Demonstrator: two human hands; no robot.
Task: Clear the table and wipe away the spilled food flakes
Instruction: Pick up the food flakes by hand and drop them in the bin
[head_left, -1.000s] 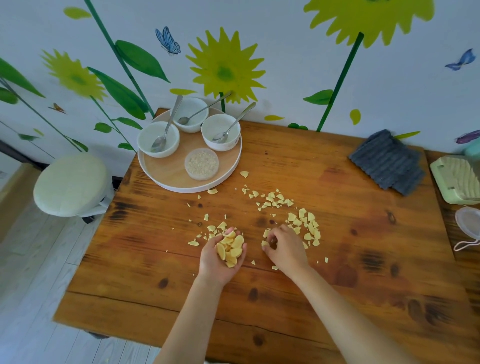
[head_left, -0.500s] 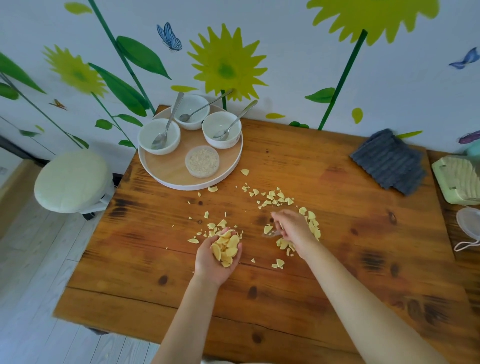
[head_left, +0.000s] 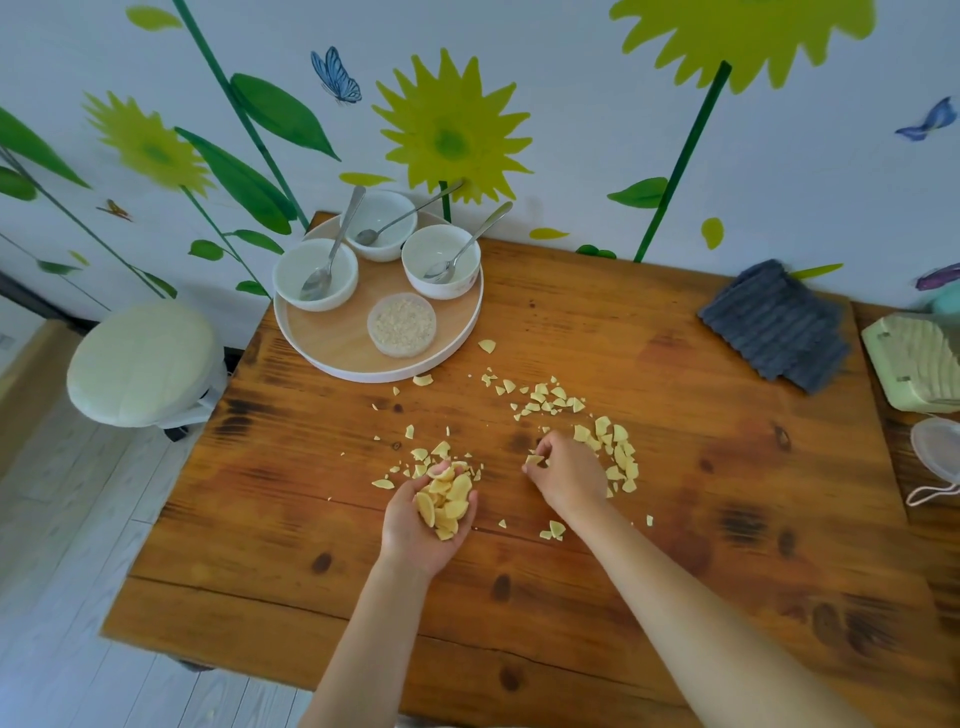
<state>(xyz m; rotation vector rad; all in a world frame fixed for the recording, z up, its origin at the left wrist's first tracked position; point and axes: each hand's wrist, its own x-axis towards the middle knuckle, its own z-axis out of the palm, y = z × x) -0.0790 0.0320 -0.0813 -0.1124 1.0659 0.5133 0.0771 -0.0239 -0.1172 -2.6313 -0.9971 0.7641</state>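
Note:
Pale yellow food flakes (head_left: 550, 402) lie scattered over the middle of the wooden table (head_left: 597, 577). My left hand (head_left: 415, 525) is cupped palm up just above the table, holding a heap of gathered flakes (head_left: 445, 500). My right hand (head_left: 569, 475) rests palm down to its right, fingertips pinching one flake (head_left: 533, 459). More flakes (head_left: 618, 457) lie in a band just beyond my right hand. A folded dark grey cloth (head_left: 776, 325) lies at the table's far right.
A round wooden tray (head_left: 332, 340) at the back left carries three white bowls with spoons (head_left: 317, 273) and a small dish of grains (head_left: 401, 325). A white stool (head_left: 143, 364) stands left of the table. A green rack (head_left: 917, 361) and a clear lid (head_left: 937, 452) sit at the right edge.
My right hand went out to the flakes on the right and has come back toward the left with a flake pinched. My left hand stays cupped, holding its heap.

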